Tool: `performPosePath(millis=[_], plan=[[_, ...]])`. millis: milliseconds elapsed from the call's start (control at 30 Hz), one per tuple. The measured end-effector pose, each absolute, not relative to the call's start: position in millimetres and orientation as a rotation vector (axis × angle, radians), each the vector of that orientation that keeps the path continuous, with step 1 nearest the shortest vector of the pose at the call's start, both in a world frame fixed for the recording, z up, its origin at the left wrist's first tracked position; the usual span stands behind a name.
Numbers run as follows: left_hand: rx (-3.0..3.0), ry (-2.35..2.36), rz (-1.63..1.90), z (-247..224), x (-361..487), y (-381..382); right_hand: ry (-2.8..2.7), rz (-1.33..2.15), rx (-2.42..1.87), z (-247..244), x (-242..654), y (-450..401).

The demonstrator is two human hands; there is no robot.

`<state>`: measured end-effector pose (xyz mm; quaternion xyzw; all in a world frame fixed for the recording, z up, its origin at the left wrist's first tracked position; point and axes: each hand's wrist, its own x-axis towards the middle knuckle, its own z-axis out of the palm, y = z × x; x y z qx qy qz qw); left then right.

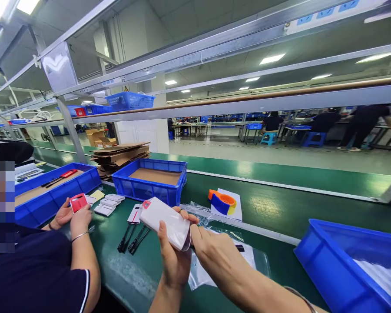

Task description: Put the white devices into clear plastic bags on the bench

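My left hand [176, 261] is wrapped round a flat white package [166, 221] with a red mark at its upper left corner, tilted over the green table. My right hand [213, 250] is closed at the package's lower right end, where clear plastic film shows; what its fingers pinch is hidden. Beneath my right hand lie clear plastic bags [198, 274] and white sheets. Left of the package, a white piece with a red line [134, 214] and black-ended cables [127, 239] rest on the table.
At the left, a co-worker's hands [80, 217] hold a red item. Blue trays [150, 191] stand behind, near stacked cardboard [117, 156]. An orange and blue tape roll [222, 202] lies beyond my hands. A blue bin [355, 261] holding white material stands right.
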<state>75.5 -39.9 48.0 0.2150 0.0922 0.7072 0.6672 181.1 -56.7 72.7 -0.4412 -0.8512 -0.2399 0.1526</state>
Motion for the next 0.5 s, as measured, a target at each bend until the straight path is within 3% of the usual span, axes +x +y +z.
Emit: performPosePath(millis=[333,500], plan=[[0.653,0.133,1.199,58.0,132.8,-43.5,-2.465,-0.600,-1.316,136.2,278.9,-111.6],[0.691,0.164,0.885,106.5,233.6,-57.4,-2.246,-1.098,-1.573,161.5,329.4,-158.9]])
